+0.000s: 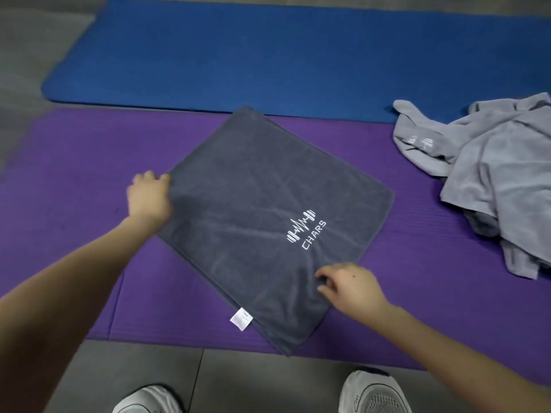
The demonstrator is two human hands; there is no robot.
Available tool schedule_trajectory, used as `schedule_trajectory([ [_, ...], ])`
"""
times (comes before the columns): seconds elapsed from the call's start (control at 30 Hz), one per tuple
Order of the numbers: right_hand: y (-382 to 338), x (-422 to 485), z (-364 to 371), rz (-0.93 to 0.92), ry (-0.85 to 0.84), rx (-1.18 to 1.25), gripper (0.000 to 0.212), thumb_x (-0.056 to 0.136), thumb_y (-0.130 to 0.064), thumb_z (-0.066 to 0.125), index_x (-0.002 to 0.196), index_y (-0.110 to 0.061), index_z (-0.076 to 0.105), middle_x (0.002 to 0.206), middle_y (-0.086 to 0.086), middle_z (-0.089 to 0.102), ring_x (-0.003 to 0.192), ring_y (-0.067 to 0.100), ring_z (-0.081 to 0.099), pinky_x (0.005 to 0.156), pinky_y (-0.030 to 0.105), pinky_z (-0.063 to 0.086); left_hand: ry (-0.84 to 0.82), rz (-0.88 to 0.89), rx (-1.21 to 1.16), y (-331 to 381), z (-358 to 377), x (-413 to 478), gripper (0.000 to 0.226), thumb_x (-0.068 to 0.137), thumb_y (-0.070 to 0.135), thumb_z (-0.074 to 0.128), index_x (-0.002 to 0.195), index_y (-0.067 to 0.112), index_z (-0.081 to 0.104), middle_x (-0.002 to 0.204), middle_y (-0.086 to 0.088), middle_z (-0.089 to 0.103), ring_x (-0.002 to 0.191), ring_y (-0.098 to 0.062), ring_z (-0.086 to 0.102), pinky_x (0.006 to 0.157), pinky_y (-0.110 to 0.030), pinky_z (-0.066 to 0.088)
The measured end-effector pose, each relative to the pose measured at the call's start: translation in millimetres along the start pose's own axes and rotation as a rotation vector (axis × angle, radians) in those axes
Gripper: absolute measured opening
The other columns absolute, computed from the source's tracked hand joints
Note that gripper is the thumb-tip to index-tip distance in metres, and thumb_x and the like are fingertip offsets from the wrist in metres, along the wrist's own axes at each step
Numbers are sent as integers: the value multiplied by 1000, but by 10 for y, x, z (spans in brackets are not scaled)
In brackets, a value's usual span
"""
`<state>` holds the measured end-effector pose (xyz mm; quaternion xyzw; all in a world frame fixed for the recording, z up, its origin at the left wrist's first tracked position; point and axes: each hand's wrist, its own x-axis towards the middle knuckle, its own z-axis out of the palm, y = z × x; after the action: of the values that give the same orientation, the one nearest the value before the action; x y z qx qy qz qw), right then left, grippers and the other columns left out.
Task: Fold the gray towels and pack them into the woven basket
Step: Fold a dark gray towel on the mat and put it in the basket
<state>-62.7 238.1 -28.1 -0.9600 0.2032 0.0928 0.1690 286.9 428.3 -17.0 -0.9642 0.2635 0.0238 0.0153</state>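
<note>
Towel (253, 204), one, dark, in left hand (149, 198) and right hand (351, 284); one pale heap (492, 162).

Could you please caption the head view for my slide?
Left hand and right hand hold a dark gray towel flat on the purple mat.

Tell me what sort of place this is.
Probably a gym or exercise room: a blue exercise mat and a purple exercise mat lie side by side on the floor, and the dark gray towel bears a barbell logo.
</note>
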Motion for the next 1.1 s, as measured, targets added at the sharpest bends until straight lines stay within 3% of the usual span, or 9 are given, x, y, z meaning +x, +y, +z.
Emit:
schedule_trajectory([
  [0.07,330,95,48,-121,156,-180,21,60,-21,78,80,-20,70,71,0,64,67,27,62,57,34,50,-64,179,-107,338,54,-266,22,80,9,59,99,2,65,98,-25,56,98,-43,53,78,-43,45],
  [0.17,808,211,-41,-184,252,-363,26,58,-8,75,81,-17,70,75,2,61,69,28,58,59,35,46,-221,450,-278,935,115,-853,23,79,25,56,83,5,66,86,-19,62,86,-35,61,76,-36,46],
  [0.33,1329,468,-204,-349,285,-535,25,75,-10,52,94,-10,67,90,9,63,79,31,60,76,38,42,-473,617,-187,1751,200,-1772,44,86,56,51,104,16,58,109,-7,58,103,-26,56,84,-32,41],
  [0.43,1458,613,-282,-516,179,-588,20,73,-14,63,92,-11,69,93,9,66,83,29,64,85,40,42,-554,617,-58,1895,230,-2074,63,79,62,57,120,16,49,121,-7,47,112,-27,46,88,-37,42],
  [0.53,1574,711,-388,-537,35,-532,34,65,-28,82,95,-16,71,94,6,67,86,27,66,90,38,34,-577,631,36,1898,271,-2208,69,76,50,66,128,16,37,127,-9,35,117,-28,36,88,-41,41],
  [0.63,1603,807,-449,-576,-29,-489,30,76,-44,65,94,-20,70,90,4,65,84,26,66,90,38,32,-587,624,72,1843,293,-2194,62,81,32,66,132,19,33,130,-9,33,118,-28,36,88,-40,40],
  [0.83,1696,915,-510,-487,-23,-489,44,51,-17,87,92,-16,71,88,5,66,78,26,66,89,38,31,-571,568,-157,1608,360,-2051,48,80,0,45,126,12,49,114,-14,58,104,-34,56,83,-37,47],
  [0.97,1726,922,-402,-549,90,-540,26,61,-10,75,86,-8,68,80,9,64,71,29,64,85,39,44,-565,482,-309,1512,225,-1940,42,77,6,50,118,17,53,105,-8,66,99,-27,61,79,-29,45],
  [1.1,1589,740,-426,-505,128,-453,14,66,-14,49,66,-9,62,60,5,58,53,24,60,78,36,39,-609,536,-243,1397,21,-1881,43,77,9,56,118,20,52,106,-8,66,99,-25,61,75,-24,41],
])
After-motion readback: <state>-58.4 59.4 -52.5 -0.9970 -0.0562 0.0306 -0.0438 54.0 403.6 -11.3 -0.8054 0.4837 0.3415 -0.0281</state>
